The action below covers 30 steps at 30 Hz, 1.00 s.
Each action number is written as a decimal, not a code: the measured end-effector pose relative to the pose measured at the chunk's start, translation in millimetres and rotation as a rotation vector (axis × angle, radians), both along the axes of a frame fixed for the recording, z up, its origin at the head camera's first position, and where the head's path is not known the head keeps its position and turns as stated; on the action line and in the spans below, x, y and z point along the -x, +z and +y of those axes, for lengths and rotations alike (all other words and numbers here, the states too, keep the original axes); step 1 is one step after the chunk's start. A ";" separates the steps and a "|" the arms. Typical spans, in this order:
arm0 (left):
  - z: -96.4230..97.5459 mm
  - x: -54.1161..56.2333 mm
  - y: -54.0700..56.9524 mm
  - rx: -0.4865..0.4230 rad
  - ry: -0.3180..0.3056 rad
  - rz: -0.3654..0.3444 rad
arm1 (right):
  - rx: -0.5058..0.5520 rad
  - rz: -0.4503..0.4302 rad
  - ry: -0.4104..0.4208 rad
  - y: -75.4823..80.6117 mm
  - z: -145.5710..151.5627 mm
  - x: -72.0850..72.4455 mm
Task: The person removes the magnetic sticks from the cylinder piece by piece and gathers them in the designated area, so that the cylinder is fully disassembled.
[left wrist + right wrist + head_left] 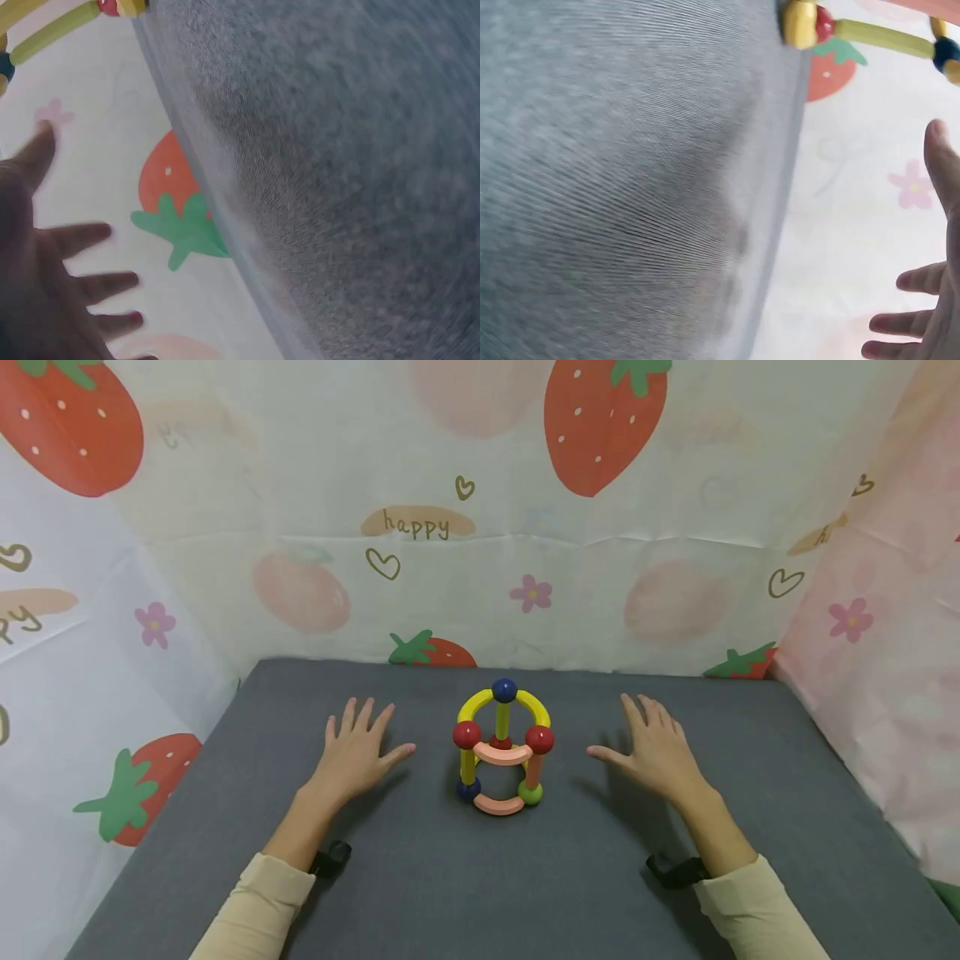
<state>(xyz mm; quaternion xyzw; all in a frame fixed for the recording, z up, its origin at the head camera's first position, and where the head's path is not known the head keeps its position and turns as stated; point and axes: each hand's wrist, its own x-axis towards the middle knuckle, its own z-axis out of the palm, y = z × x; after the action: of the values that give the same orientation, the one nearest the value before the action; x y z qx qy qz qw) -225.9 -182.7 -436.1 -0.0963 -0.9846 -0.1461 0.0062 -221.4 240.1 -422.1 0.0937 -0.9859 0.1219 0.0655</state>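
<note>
A small frame of coloured rods and balls (502,753) stands upright on the grey table, midway between the two hands. Yellow curved rods and a dark blue ball form its top back; red balls and a pink curved rod face front, with blue and green balls below. To its left is my left hand (356,760), fingers spread, touching nothing of it. My right hand (660,752) lies to its right with fingers extended, also apart from it. Parts of the toy's rods show at the top of the left wrist view (56,34) and of the right wrist view (885,37).
The grey cloth-covered table (420,885) reaches back to a hanging curtain (315,468) printed with strawberries, hearts and flowers. Similar cloth hangs at the left and right sides. A black strap (675,870) sits at the right wrist, another strap (332,859) at the left.
</note>
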 end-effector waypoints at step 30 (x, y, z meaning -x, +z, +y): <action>55.0 -27.2 51.2 -0.493 -0.358 0.303 | 0.489 0.228 0.478 25.5 -40.8 -22.1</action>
<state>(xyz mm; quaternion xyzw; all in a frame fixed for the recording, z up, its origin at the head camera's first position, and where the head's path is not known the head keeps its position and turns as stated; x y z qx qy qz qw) -198.7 -127.7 -385.0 -0.2840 -0.8750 -0.3624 0.1498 -199.3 199.2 -396.5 0.3163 -0.8642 0.3547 0.1651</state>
